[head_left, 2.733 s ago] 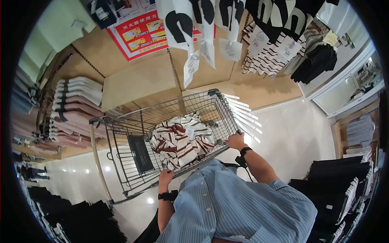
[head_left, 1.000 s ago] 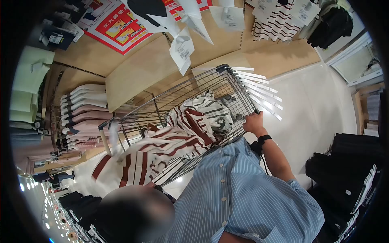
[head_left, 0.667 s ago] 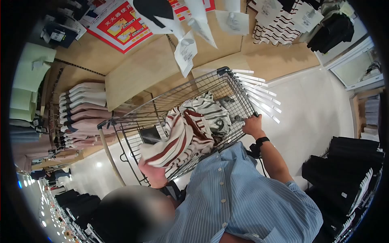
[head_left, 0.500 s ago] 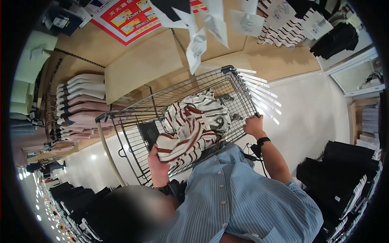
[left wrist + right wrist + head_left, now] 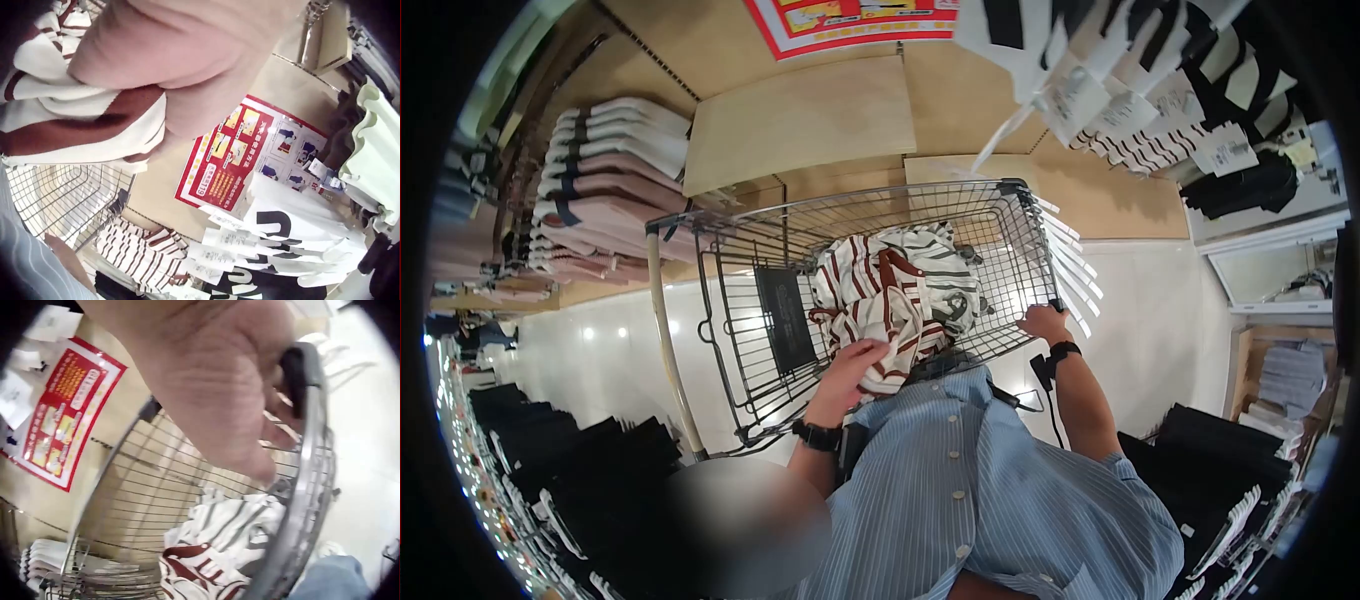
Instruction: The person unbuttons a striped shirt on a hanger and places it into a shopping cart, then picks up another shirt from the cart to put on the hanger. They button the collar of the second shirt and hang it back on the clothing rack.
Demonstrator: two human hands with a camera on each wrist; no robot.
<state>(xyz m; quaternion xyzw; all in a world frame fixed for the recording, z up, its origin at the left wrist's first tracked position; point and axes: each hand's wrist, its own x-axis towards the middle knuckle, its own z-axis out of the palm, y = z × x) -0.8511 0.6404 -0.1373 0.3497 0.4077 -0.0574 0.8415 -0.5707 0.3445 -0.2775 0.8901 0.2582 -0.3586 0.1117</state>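
A wire shopping cart (image 5: 740,260) stands before me, with white shirts striped in brown and dark grey (image 5: 960,285) heaped inside. At the near side of the heap, my left hand (image 5: 847,383) holds a brown-and-white striped shirt (image 5: 890,320). Up close in the left wrist view, a fold of this striped shirt (image 5: 94,125) runs out from between thumb and fingers. My right hand (image 5: 1045,322) grips the cart's near right corner. The right wrist view shows that hand (image 5: 219,394) over the rim, its fingers curled around the black corner cap (image 5: 303,365).
White hangers (image 5: 1065,255) hang off the cart's right end. Pink and white garments (image 5: 605,180) hang at the left, tagged clothes (image 5: 1120,95) at the upper right. Racks of black garments (image 5: 600,480) flank me. A wooden shelf unit (image 5: 800,130) stands behind the cart.
A striped shirt, spread long out over the cart's near left side, has been gathered onto the heap. The left hand has moved right with it. The right hand has stayed on the cart's corner.
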